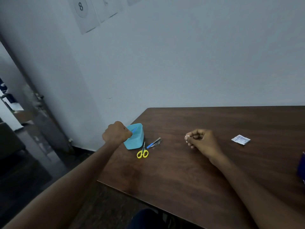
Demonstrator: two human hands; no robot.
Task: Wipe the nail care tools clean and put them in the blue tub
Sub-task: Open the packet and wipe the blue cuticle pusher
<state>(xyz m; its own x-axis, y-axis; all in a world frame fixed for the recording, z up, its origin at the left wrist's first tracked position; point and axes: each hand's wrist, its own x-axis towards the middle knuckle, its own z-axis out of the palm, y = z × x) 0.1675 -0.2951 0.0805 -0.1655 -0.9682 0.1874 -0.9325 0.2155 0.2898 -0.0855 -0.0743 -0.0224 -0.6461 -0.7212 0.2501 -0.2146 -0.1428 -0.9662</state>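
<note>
Lowering a slim blue tool (pixel 134 130) into the blue tub (pixel 136 139), the person's left hand (pixel 116 133) curls its grip around the tool's near end, with the tip angled down inside the tub's open top. The right hand (pixel 200 139) hovers over the table (pixel 181 171), its grip pinching a small white wipe (pixel 186 138) between thumb and fingers. 2 tools are not yet in the tub: yellow-handled scissors (pixel 142 152) lying just beside the tub's near corner, and a nail clipper (pixel 154 143) with a blue part just to their right. A torn wipe packet (pixel 240 139) lies well apart, on the right side of the table.

The tub stands near the table's left edge, so a nudge from the left wrist as the tool is let go could likely push it toward that edge or tip it. A tool released while leaning on the rim might also slide back out. The scissors sit so near the tub that a careless reach could knock them. Both remaining tools lie between the 2 hands, nearer the left.
</note>
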